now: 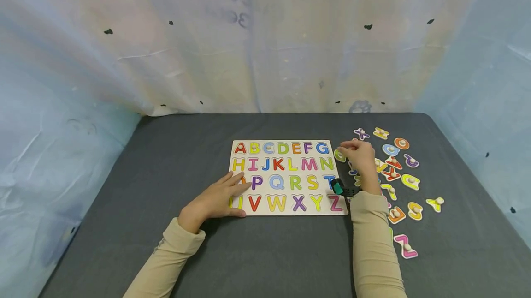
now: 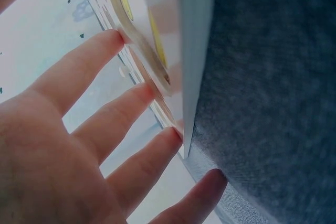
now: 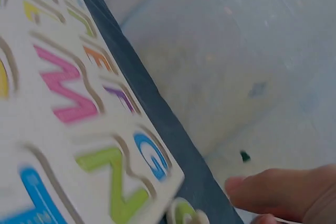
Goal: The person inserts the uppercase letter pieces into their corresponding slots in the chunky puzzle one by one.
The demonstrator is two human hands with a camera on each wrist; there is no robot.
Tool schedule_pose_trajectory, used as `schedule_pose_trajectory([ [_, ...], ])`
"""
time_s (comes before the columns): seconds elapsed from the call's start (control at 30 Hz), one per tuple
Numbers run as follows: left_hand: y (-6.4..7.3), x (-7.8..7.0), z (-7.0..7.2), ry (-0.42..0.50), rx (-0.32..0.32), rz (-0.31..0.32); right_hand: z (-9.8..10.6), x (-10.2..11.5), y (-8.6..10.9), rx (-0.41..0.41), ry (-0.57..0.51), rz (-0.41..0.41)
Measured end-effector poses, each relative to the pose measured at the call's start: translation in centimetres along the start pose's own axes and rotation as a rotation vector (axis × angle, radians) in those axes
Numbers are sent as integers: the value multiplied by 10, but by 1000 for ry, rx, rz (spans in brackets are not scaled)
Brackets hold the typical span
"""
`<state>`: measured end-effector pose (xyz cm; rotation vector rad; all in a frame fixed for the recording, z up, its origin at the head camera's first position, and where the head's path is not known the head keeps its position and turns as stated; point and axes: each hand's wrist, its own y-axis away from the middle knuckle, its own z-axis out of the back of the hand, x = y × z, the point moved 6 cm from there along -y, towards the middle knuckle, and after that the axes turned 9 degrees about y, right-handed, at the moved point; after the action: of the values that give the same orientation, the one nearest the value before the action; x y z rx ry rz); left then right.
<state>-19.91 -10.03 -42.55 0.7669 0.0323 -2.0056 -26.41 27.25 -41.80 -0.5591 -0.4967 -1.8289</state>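
My left hand point(image 1: 221, 194) rests on the lower left corner of a white alphabet puzzle board point(image 1: 286, 200), fingers spread. In the left wrist view, its fingertips point(image 2: 170, 136) lie along the board's edge. Letter pieces with knobs sit in the A point(image 1: 240, 148), B and C spots of the top row. Beyond the board's right edge, my right hand point(image 1: 357, 154) is bent over, close to a green letter piece point(image 1: 339, 155). That piece's knob shows uncovered in the right wrist view, apart from the fingers point(image 3: 268, 195). No piece shows between these fingertips.
Several loose letter pieces lie scattered on the dark table point(image 1: 265, 252) right of the board, among them a pink Z point(image 1: 405, 247), a yellow Y point(image 1: 434, 204) and a purple X point(image 1: 361, 134). Plastic-like sheeting point(image 1: 290, 58) surrounds the table's back and sides.
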Motion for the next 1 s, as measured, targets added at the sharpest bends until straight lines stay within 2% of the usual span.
schedule_pose_trajectory([
  [0.27, -1, -1, 1, -9, -2, -11, -2, -15, -7, 100, 32, 27],
  [0.47, -1, -1, 1, -8, 4, -8, -7, -16, -10, 112, 45, 94],
  [0.57, 0, 0, 0, -10, 7, 0, -7, -17, -10, 103, 49, 102],
  [0.67, 0, 1, 0, -12, 7, 0, -6, -18, -10, 69, 59, 80],
  [0.87, -1, 1, -1, -9, 7, -2, -3, -24, -10, -8, 70, -40],
  [1.0, -1, 1, 0, -12, 7, -3, -4, -28, -10, -25, 79, -78],
])
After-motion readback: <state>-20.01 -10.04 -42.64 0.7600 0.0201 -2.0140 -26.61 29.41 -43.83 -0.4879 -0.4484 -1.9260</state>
